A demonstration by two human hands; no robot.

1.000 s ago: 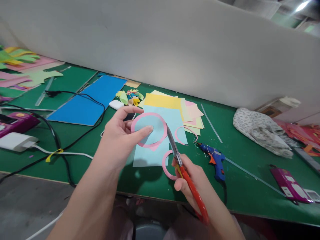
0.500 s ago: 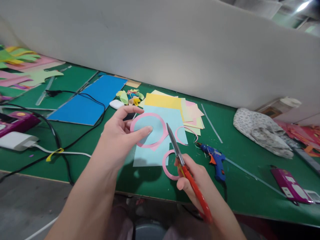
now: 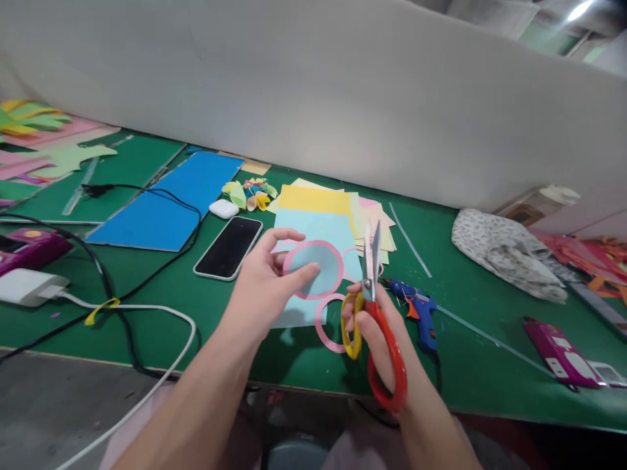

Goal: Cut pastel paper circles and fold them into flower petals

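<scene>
A pink paper ring [image 3: 339, 271] is pinched between the thumb and fingers of my left hand [image 3: 262, 287], above a light blue sheet [image 3: 313, 225]. My right hand [image 3: 386, 320] holds scissors [image 3: 370, 290] with one red and one yellow handle loop. Their blades point up and stand slightly apart, to the right of the ring, with no paper visibly between them. Another pink ring [image 3: 321, 329] lies lower on the table, partly under the blue sheet's corner area. A thin curved pink strip [image 3: 351, 250] shows behind the held ring.
A blue glue gun [image 3: 427, 326] with a glue stick lies right of my right hand. Yellow paper [image 3: 313, 199] and a pastel stack lie behind. Left are a phone [image 3: 229, 248], a white case [image 3: 224, 208], a blue board [image 3: 161, 205] and cables [image 3: 189, 339]. A patterned cloth [image 3: 504, 254] lies far right.
My left hand has moved right and slightly down with the ring, uncovering the phone. The scissors have turned from leaning left to nearly upright, and their blades have parted slightly.
</scene>
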